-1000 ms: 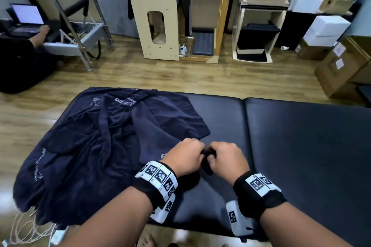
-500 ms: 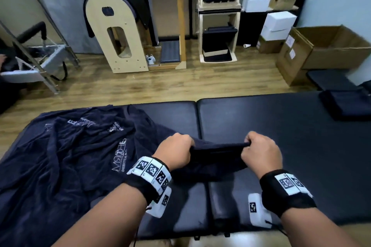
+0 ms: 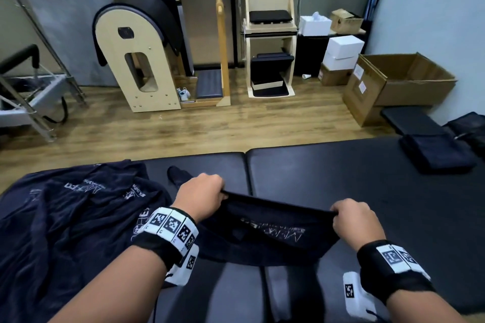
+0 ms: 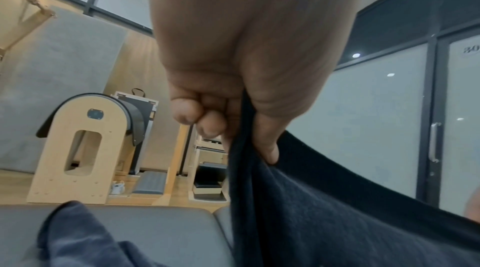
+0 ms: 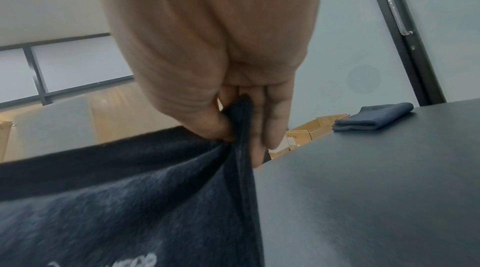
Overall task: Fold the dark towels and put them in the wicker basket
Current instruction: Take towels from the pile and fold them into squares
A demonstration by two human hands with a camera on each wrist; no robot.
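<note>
A dark navy towel (image 3: 273,233) with pale lettering hangs stretched between my two hands above the black padded table (image 3: 367,191). My left hand (image 3: 200,196) pinches its left top corner (image 4: 241,148), thumb against curled fingers. Its right top corner (image 5: 241,119) is pinched by my right hand (image 3: 354,220). A heap of more dark towels (image 3: 65,217) lies on the table's left part. One folded dark towel (image 3: 435,153) rests at the far right (image 5: 374,116). No wicker basket is in view.
Beyond the table is wooden floor with a wooden arched barrel (image 3: 139,60), a wooden chair unit (image 3: 270,50), white boxes (image 3: 341,52) and an open cardboard box (image 3: 404,81). A metal frame (image 3: 29,92) stands at the left.
My hands have drawn apart, spreading the towel's top edge between them and lifting it off the table. The head view has swung to the right.
</note>
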